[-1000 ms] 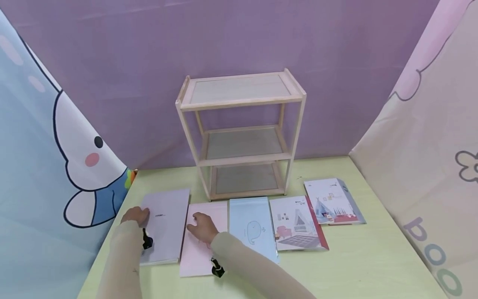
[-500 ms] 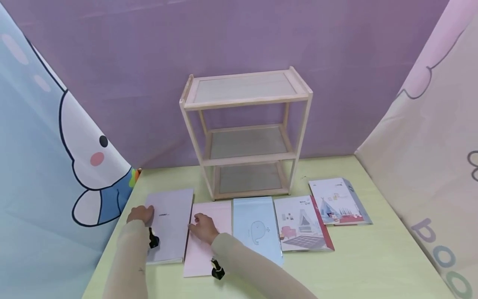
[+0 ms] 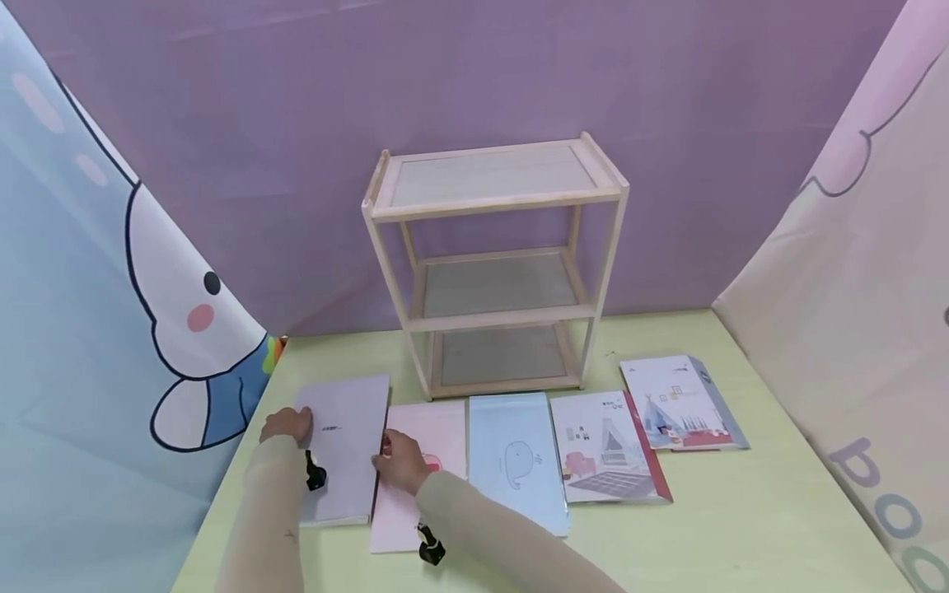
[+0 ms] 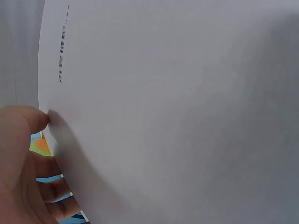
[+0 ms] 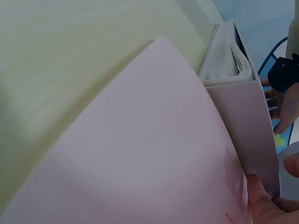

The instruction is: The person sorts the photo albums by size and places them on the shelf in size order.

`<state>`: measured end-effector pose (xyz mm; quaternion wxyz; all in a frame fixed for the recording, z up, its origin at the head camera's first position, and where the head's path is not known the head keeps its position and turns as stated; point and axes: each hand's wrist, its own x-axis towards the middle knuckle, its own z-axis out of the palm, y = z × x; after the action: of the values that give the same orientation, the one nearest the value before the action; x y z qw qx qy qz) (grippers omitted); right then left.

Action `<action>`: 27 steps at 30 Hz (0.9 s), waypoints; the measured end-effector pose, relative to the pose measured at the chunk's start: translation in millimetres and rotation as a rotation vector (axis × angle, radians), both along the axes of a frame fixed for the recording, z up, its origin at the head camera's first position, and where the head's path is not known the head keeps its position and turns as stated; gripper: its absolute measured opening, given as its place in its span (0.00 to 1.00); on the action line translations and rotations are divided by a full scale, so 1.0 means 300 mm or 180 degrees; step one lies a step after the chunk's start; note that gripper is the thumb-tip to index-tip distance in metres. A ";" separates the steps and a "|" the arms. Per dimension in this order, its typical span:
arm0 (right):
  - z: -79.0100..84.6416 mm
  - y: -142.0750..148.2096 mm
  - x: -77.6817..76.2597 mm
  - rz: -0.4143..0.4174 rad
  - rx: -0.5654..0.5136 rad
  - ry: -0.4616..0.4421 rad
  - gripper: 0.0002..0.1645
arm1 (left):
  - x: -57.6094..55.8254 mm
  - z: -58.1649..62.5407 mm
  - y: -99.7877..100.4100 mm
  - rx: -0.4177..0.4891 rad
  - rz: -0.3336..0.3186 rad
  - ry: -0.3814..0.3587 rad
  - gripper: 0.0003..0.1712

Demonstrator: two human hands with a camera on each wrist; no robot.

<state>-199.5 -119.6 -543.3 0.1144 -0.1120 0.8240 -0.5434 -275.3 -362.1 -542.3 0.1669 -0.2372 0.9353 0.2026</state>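
Note:
A thick grey book (image 3: 343,461) with small dark print lies at the left end of a row. My left hand (image 3: 287,424) grips its left edge; in the left wrist view the thumb (image 4: 35,117) meets the cover's edge and the fingers (image 4: 56,189) curl along the side. At the book's right side, my right hand (image 3: 404,461) pinches the spine edge, above a pink book (image 3: 396,523). The right wrist view shows one fingertip (image 5: 256,184) against the spine and the stacked pages (image 5: 224,56) at the book's end.
Farther right lie a blue whale book (image 3: 519,461), a book with a tent picture (image 3: 608,449) and another illustrated book (image 3: 678,403). Behind the row stands a three-tier wooden shelf (image 3: 500,317). Printed cloths hang at left (image 3: 74,329) and right (image 3: 853,272), purple cloth (image 3: 474,74) behind.
My right hand has moved slightly left and down, its thumb and index finger drawing onto the grey book's right edge. My left hand stays at the left edge. The head view has shifted slightly.

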 end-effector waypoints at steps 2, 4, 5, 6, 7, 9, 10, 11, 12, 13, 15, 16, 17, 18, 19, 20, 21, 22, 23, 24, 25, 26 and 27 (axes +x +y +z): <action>-0.004 0.002 0.004 0.0014 -0.0053 -0.0032 0.18 | -0.002 -0.005 0.003 -0.0032 -0.0008 0.0024 0.37; -0.008 0.002 0.005 0.0017 -0.0090 -0.0032 0.17 | -0.004 -0.009 0.003 -0.0045 -0.0017 0.0039 0.37; -0.010 0.002 0.005 0.0010 -0.0108 -0.0021 0.17 | -0.006 -0.009 0.002 -0.0032 -0.0016 0.0036 0.37; -0.011 0.002 0.005 0.0001 -0.0106 -0.0008 0.17 | -0.007 -0.008 0.001 -0.0021 -0.0010 0.0032 0.37; -0.013 0.002 0.004 0.0000 -0.0107 0.0000 0.18 | -0.008 -0.006 0.001 0.0002 0.0008 0.0024 0.37; -0.017 0.001 0.003 0.0004 -0.0088 0.0028 0.20 | -0.006 -0.002 0.000 0.0024 0.0017 0.0015 0.38; -0.020 0.001 0.003 0.0002 -0.0082 0.0033 0.22 | -0.005 -0.001 0.000 0.0038 0.0028 0.0012 0.38; -0.024 -0.001 0.003 0.0004 -0.0071 0.0035 0.24 | -0.004 -0.003 -0.002 0.0047 0.0045 0.0013 0.38; -0.029 -0.001 0.003 0.0007 -0.0057 0.0030 0.26 | -0.003 -0.007 -0.003 0.0053 0.0066 0.0020 0.38; -0.032 -0.002 0.002 0.0006 -0.0057 0.0031 0.27 | -0.003 -0.009 -0.004 0.0062 0.0087 0.0033 0.38; -0.039 -0.003 0.000 -0.0004 -0.0063 0.0048 0.28 | -0.004 -0.016 -0.004 0.0077 0.0123 0.0069 0.39; -0.042 -0.002 0.000 -0.0009 -0.0076 0.0047 0.28 | -0.004 -0.020 -0.003 0.0080 0.0153 0.0088 0.39; -0.045 -0.002 0.000 -0.0012 -0.0084 0.0053 0.28 | -0.003 -0.024 -0.002 0.0080 0.0185 0.0104 0.39; -0.046 -0.001 0.001 -0.0012 -0.0098 0.0072 0.28 | -0.003 -0.025 0.000 0.0085 0.0219 0.0118 0.40; -0.048 -0.001 0.001 -0.0009 -0.0106 0.0090 0.28 | -0.002 -0.027 0.002 0.0089 0.0255 0.0128 0.39; -0.049 0.000 0.002 -0.0003 -0.0111 0.0113 0.28 | -0.002 -0.027 0.003 0.0091 0.0295 0.0135 0.39; -0.049 0.001 0.002 0.0006 -0.0118 0.0131 0.27 | -0.002 -0.027 0.004 0.0077 0.0325 0.0145 0.39; -0.049 0.002 0.003 0.0012 -0.0122 0.0135 0.27 | -0.001 -0.026 0.006 0.0078 0.0357 0.0149 0.39; -0.050 0.003 0.004 0.0017 -0.0123 0.0156 0.26 | -0.001 -0.025 0.007 0.0086 0.0392 0.0150 0.39; -0.050 0.004 0.004 0.0025 -0.0132 0.0173 0.26 | -0.001 -0.024 0.009 0.0106 0.0429 0.0154 0.39; -0.051 0.005 0.005 0.0030 -0.0138 0.0167 0.26 | -0.001 -0.023 0.012 0.0111 0.0455 0.0156 0.39; -0.051 0.005 0.006 0.0036 -0.0143 0.0175 0.25 | 0.000 -0.022 0.015 0.0116 0.0481 0.0158 0.39; -0.051 0.005 0.006 0.0039 -0.0149 0.0173 0.25 | 0.003 -0.020 0.018 0.0123 0.0505 0.0161 0.39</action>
<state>-197.7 -118.0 -558.6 0.0926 -0.1345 0.8132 -0.5586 -274.5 -356.6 -548.2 0.1312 -0.3021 0.9134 0.2391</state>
